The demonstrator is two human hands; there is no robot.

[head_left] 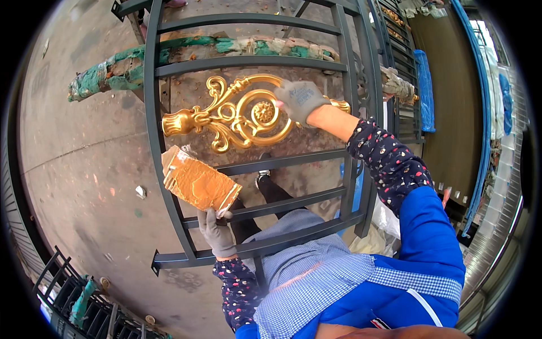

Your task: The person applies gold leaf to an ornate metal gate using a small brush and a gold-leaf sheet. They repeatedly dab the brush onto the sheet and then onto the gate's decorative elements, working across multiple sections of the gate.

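Over the grey gate (248,62), right hand (299,99) closes fingers on gold ornament (237,116), long axis sideways; left hand (217,231) grips gold-smeared board (197,183) below.

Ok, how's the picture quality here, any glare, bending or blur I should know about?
Head view: even daylight with soft shadows; the gold ornament shows bright sheen but no blown-out glare; fisheye bends the dark metal gate bars into curves and blackens the corners; the left hand and right hand look sharp, the rim softer.
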